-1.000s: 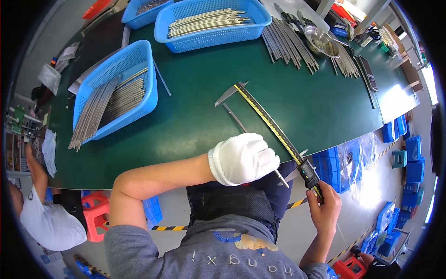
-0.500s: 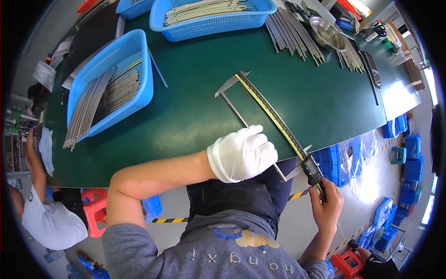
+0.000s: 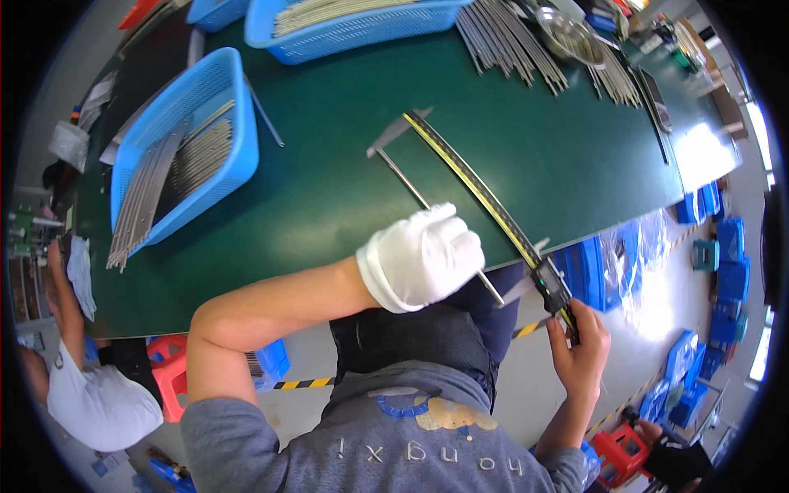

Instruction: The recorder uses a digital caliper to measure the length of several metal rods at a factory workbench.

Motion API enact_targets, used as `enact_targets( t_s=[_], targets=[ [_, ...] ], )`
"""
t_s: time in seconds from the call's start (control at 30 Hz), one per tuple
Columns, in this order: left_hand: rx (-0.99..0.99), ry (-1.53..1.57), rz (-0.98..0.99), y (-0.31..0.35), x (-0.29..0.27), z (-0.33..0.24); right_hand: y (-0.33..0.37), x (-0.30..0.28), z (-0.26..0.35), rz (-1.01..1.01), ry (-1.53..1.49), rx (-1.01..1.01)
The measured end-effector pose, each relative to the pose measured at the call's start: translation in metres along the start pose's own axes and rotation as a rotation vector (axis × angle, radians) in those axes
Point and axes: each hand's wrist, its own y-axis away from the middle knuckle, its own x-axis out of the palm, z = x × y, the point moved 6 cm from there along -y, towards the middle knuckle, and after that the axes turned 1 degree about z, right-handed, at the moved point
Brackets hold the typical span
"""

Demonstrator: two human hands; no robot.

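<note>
My left hand (image 3: 421,259), in a white glove, is closed around a thin metal rod (image 3: 404,179). The rod sticks out past both sides of the glove. Its far end meets the fixed jaw of a long digital caliper (image 3: 485,195), and its near end lies at the sliding jaw. Bare, my right hand (image 3: 580,335) grips the caliper's near end just below the dark display unit (image 3: 549,283). The caliper slants from the table's middle out over the front edge.
A blue basket (image 3: 246,135) of metal rods stands at the left on the green table (image 3: 329,107); another blue basket (image 3: 353,41) is at the back. Loose rods (image 3: 509,45) and a metal bowl (image 3: 571,39) lie back right. A co-worker (image 3: 99,398) sits at far left.
The table and baskets have shifted slightly up and left in view. My hands keep their hold on the rod and the caliper, with little visible movement between them.
</note>
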Motion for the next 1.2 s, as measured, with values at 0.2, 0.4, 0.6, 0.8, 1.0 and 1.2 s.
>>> enact_targets(
  t_s=[0.2, 0.4, 0.6, 0.8, 1.0, 1.2],
  targets=[
    [-0.027, 0.049, 0.069, -0.003, -0.01, 0.005, -0.002, 0.002, 0.004, 0.011, -0.023, -0.012],
    [0.024, -0.01, 0.013, -0.009, -0.01, 0.005, 0.002, 0.001, 0.004, 0.001, 0.001, 0.007],
    [-0.001, 0.043, -0.007, -0.004, -0.008, 0.008, 0.003, 0.002, 0.004, -0.002, -0.002, -0.004],
    [-0.04, 0.098, -0.02, -0.003, -0.008, 0.011, 0.007, 0.003, 0.0, -0.012, -0.018, 0.004],
    [-0.05, 0.134, -0.067, -0.004, -0.011, 0.013, 0.006, 0.004, -0.001, -0.01, -0.025, 0.003],
    [-0.021, 0.211, -0.052, -0.003, -0.014, 0.019, 0.005, 0.007, 0.002, -0.008, -0.046, -0.015]
  ],
)
